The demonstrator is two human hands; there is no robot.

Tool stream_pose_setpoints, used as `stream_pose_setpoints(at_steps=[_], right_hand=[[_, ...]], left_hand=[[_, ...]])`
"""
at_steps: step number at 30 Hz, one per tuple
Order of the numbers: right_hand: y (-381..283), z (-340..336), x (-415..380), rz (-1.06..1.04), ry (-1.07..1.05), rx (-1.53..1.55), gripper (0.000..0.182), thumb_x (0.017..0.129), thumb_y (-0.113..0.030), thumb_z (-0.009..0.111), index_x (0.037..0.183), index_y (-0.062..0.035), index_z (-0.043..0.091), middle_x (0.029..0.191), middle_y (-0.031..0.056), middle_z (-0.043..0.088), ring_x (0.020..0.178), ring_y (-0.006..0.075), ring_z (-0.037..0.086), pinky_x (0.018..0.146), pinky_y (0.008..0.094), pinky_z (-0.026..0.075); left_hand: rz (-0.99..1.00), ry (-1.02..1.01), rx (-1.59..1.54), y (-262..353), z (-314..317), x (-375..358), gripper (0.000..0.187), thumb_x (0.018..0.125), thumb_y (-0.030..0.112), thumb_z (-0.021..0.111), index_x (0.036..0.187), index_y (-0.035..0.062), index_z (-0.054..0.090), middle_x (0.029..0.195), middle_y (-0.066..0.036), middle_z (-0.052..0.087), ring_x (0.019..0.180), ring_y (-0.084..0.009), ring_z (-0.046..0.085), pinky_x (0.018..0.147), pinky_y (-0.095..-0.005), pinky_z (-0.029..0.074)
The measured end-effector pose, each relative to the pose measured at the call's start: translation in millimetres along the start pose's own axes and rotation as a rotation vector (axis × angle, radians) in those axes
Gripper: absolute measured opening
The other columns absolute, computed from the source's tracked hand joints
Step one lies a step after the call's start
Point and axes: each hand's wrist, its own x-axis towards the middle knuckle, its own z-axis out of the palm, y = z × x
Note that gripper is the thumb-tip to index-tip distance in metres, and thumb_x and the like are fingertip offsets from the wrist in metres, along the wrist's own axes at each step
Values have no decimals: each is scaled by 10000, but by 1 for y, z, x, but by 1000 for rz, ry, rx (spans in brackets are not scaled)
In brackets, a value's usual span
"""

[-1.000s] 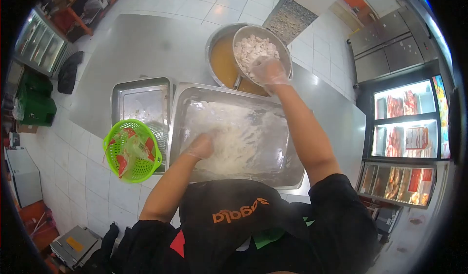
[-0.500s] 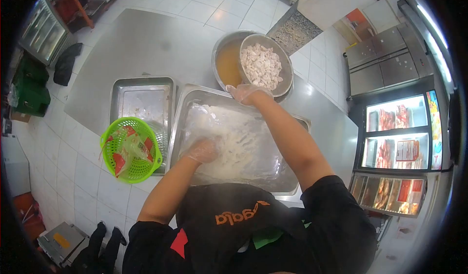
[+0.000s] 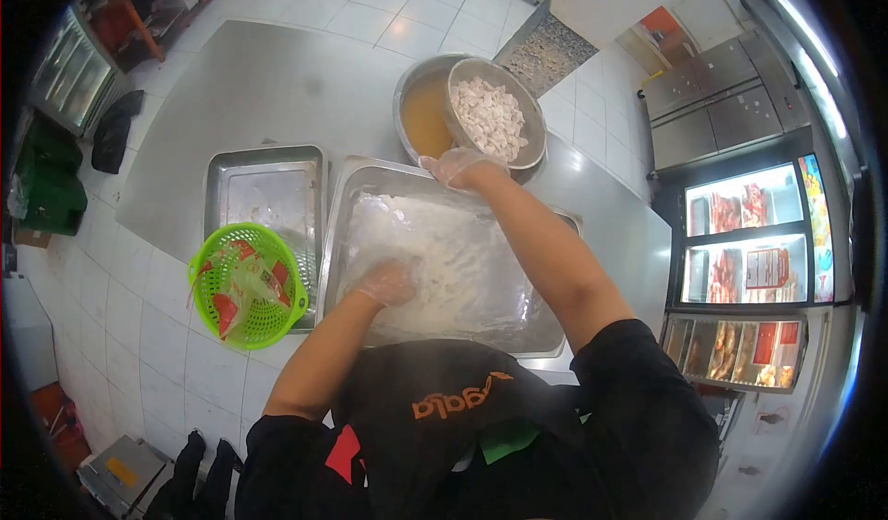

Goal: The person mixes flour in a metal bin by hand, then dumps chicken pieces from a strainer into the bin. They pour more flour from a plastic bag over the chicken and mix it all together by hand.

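Note:
My left hand [image 3: 387, 284], in a clear plastic glove, is down in the white flour-like powder [image 3: 444, 284] spread over the deep metal tray [image 3: 335, 242]. Its fingers are smeared and partly lost in the powder, so their pose cannot be made out. At the tray's far rim, my gloved right hand [image 3: 458, 168] is closed on the edge. Just beyond it, a metal bowl [image 3: 535, 141] of pale, chopped meat-like pieces [image 3: 487, 117] rests tilted within a larger bowl [image 3: 403, 104] of cloudy yellowish liquid.
A lime-green colander [image 3: 205, 303] holding torn plastic packaging [image 3: 242, 284] overlaps a shallow metal tray [image 3: 215, 182] on the left. Everything stands on a steel table [image 3: 268, 85]. A stone-faced pillar [image 3: 546, 53] rises behind the bowls; a lit display fridge [image 3: 745, 233] is at right.
The view has shifted slightly, moving the bowls and fridge a little left and up. My left hand stays in the powder, whose surface looks a bit smoother. My right hand remains at the rim.

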Motion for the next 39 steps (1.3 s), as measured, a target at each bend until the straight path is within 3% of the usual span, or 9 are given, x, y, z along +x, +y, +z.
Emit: stream_pose_setpoints(at_steps=[3,9,12,18,27,30,36,39], right_hand=[[-2,5,7,-62,99,-13,547,1008,-414,372,1246,3,633,1358,232,563,1268,378,537,1052,479,415],[-6,28,35,-318,354,-185,383,948,-225,428,1064,24,694,1173,236,654,1109,375,630,969,461,486],[-5,38,57,-374,434,-208,393,953,-258,435,1051,19,697,1159,237,657,1094,376,636,972,458,486],[-28,34,40,-287,547,-9,425,950,-332,465,1054,12,690,1118,238,673,1075,366,647,955,462,496],[-54,22,-3,-255,712,157,397,962,-321,445,993,-15,697,1068,203,688,1038,374,657,904,461,521],[-60,4,-24,-323,602,171,388,966,-328,446,1018,-31,690,1077,197,682,1032,388,655,903,475,521],[-63,4,-8,-446,790,53,344,978,-265,453,992,-10,683,1059,191,678,995,363,666,865,469,545],[-59,-9,-22,-438,822,-116,317,980,-227,451,991,-2,674,1059,178,679,983,351,671,856,465,552]], left_hand=[[-11,-28,21,13,-12,-4,388,899,212,477,1206,-17,542,1017,-311,660,935,-479,641,857,-534,493],[29,0,25,5,-4,-5,399,886,191,454,1226,-5,525,915,-322,661,869,-492,646,816,-548,499],[-66,-106,22,10,-13,-3,470,904,327,516,1285,52,534,1024,-282,674,962,-459,644,881,-541,493],[-81,-86,25,9,-11,-2,463,904,342,511,1256,42,539,1020,-296,668,958,-455,647,882,-543,491],[-83,-178,106,12,-20,-2,585,878,353,526,1364,28,489,1029,-299,667,991,-446,645,905,-532,486],[20,-5,72,0,-2,0,453,823,255,536,1220,37,519,835,-298,645,816,-490,632,753,-552,490],[-26,-188,165,-9,0,7,429,868,302,531,1192,21,511,867,-314,650,837,-492,638,765,-557,492],[-23,-152,164,-8,3,5,431,897,326,512,1201,22,504,886,-325,648,857,-496,637,780,-557,489]])
